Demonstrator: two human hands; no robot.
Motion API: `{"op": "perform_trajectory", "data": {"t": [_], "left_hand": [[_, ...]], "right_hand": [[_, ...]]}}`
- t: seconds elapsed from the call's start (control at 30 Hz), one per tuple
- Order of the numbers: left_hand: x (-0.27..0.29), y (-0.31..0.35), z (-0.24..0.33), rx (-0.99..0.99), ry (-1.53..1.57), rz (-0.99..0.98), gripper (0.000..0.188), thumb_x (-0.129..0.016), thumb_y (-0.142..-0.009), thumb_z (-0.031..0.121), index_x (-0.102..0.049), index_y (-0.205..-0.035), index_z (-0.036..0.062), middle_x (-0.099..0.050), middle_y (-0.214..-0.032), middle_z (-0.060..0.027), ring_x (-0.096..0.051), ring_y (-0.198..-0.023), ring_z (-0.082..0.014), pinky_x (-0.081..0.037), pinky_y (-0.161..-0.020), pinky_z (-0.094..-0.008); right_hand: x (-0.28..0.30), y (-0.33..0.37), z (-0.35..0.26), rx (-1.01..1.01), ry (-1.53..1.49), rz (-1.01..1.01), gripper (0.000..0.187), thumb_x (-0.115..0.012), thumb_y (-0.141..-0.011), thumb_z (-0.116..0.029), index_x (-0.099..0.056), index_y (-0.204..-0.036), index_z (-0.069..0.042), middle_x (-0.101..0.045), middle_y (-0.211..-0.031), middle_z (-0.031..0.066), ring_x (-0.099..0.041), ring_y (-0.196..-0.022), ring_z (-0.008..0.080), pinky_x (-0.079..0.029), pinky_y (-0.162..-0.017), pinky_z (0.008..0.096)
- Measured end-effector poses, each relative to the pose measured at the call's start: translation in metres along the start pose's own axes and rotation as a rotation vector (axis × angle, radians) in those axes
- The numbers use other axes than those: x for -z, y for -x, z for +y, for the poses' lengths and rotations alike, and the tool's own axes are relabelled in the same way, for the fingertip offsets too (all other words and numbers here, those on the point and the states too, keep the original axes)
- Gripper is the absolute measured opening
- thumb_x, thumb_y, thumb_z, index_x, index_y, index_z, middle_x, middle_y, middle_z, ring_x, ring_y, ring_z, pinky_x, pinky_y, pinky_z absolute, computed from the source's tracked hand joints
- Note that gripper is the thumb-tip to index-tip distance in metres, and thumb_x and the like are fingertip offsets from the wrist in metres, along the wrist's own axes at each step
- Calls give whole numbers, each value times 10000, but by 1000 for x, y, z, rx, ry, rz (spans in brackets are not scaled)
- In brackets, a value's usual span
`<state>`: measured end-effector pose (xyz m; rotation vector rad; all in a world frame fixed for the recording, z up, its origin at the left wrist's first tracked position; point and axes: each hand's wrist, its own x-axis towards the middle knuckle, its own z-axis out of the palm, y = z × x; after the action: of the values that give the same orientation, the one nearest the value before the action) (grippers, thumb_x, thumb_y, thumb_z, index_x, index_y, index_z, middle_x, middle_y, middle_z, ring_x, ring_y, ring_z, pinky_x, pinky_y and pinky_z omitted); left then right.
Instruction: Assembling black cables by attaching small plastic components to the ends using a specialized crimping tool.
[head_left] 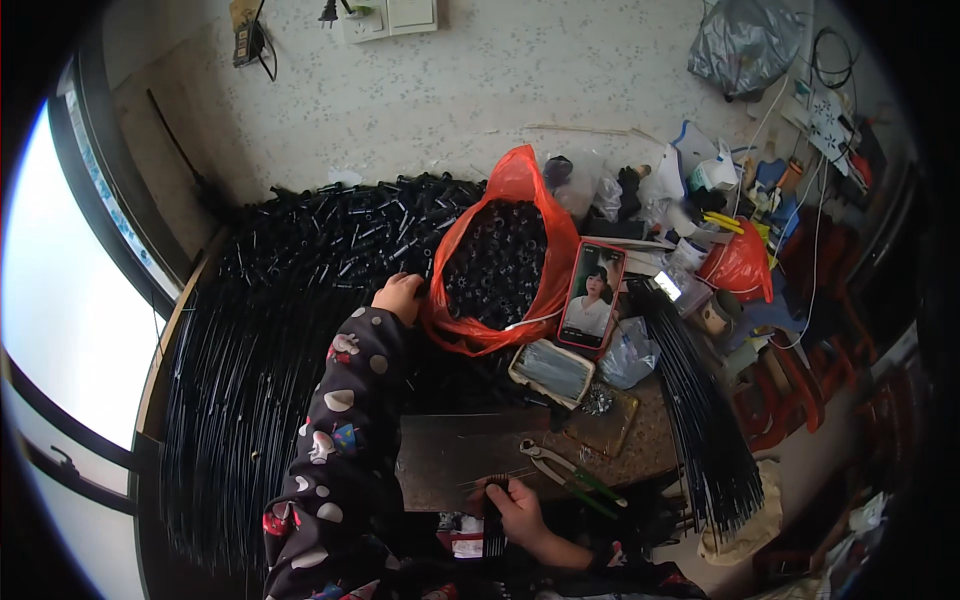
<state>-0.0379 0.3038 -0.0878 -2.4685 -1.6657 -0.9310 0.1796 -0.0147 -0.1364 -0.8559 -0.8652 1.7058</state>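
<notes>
My left hand (400,297) reaches forward to the heap of short black plastic tubes (350,225), just left of a red plastic bag (545,215). Its fingers are curled together, and their tips are lost among the dark parts. Small black ring-like pieces (495,265) fill the bag. Low in front of me, my right hand (525,515) is closed on a row of thin black rods (494,535), thumb on top. Fine wire ends stick out to the left of it, over the edge of the worktop (430,460). Green-handled pliers (570,475) lie beyond that hand.
Long thin black rods (230,420) cover the left side; another bundle (700,430) hangs over the right edge. A phone (592,300) showing a person leans beside the bag. Before it sit a box of thin wires (553,370) and a clear bag (628,355). Clutter crowds the far right.
</notes>
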Motion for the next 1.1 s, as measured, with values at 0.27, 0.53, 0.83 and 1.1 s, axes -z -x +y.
{"op": "perform_trajectory", "data": {"t": [0.27,0.53,0.83,1.1], "left_hand": [[73,54,1,183,237,83,292,-617,-786,141,-502,-1025,19,-622,-785,-152,-622,-726,-270,-476,-641,-326],[110,173,117,121,626,-423,176,-689,-687,67,-613,-839,21,-625,-735,-63,-596,-686,-116,-480,-625,-248],[68,188,100,116,308,-37,224,-641,-732,199,-526,-833,37,-596,-756,-152,-588,-714,-329,-458,-602,-399],[24,120,92,466,39,-199,359,-647,-731,305,-546,-976,62,-624,-843,-161,-595,-849,-350,-487,-741,-426]], "right_hand": [[-15,9,-6,5,-43,-72,200,-436,-927,-136,-507,-1043,10,-611,-871,100,-619,-774,171,-496,-674,268],[-32,35,-10,135,44,-55,180,-445,-922,-145,-491,-1037,-14,-609,-838,117,-618,-721,196,-494,-628,297],[-37,38,9,152,-12,17,167,-477,-905,-122,-496,-1040,-26,-614,-851,105,-614,-750,190,-487,-667,287],[-26,51,2,235,86,11,136,-551,-861,-78,-590,-956,11,-627,-851,52,-578,-783,107,-467,-750,251]]}}
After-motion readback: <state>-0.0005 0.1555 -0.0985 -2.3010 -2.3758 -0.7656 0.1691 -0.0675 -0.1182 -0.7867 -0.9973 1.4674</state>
